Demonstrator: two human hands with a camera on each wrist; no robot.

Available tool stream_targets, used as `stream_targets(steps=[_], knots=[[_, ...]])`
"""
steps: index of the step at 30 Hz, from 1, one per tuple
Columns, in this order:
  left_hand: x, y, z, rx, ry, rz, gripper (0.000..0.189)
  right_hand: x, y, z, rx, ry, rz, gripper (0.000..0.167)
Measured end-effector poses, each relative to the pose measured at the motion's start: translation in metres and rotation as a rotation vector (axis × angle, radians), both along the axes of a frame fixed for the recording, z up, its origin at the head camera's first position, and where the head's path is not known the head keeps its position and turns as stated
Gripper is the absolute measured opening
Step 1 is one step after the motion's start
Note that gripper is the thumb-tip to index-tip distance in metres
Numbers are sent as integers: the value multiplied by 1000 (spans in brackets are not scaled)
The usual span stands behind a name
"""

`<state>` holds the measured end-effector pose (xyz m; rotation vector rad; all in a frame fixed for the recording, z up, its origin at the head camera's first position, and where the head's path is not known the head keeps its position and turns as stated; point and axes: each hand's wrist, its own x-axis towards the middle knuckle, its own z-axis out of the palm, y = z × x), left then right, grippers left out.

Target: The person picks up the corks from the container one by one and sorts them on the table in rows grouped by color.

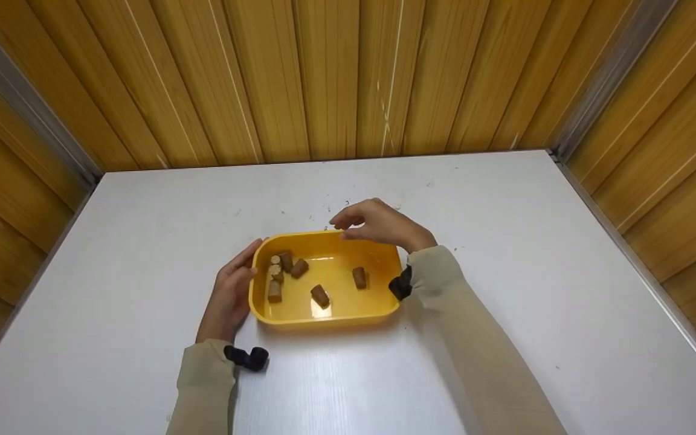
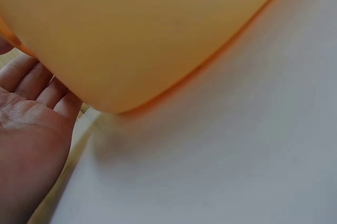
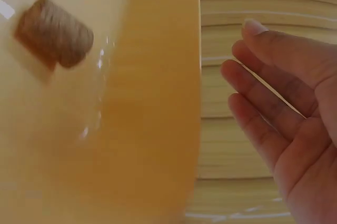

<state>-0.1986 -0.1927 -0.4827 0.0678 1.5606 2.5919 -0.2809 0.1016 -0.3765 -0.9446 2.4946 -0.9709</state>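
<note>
A yellow plastic tub (image 1: 330, 321) with rounded corners holds several brown cork stoppers. Most stoppers (image 1: 274, 291) are bunched at its left end; a single stopper (image 1: 319, 296) lies near the front wall and another stopper (image 1: 359, 278) farther right. My left hand (image 1: 227, 299) grips the tub's left end, thumb at the rim; in the left wrist view its fingers (image 2: 31, 79) pass behind the tub's wall. Over the far rim hovers my right hand (image 1: 381, 223), fingers loosely bent, holding nothing. In the right wrist view a stopper (image 3: 55, 31) shows inside the tub.
A white table (image 1: 535, 290) carries the tub, with dark specks (image 1: 330, 208) scattered behind it. Wood-patterned panels (image 1: 330, 84) wall in the back and both sides. Each sleeve cuff bears a small black camera, such as the right one (image 1: 401, 284).
</note>
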Motion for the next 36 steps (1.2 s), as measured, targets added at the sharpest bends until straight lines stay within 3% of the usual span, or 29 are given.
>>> stream_targets(steps=[16,27,36], knots=[[2,-1,0,-12,-33,8,57,12,-64,-16,4,-33,184,32],[1,-1,-1,2,-22,-13,57,15,-90,-23,104,-112,189,32],[1,-1,-1,17,-25,-26,59,17,-102,-29,161,-65,209,30]])
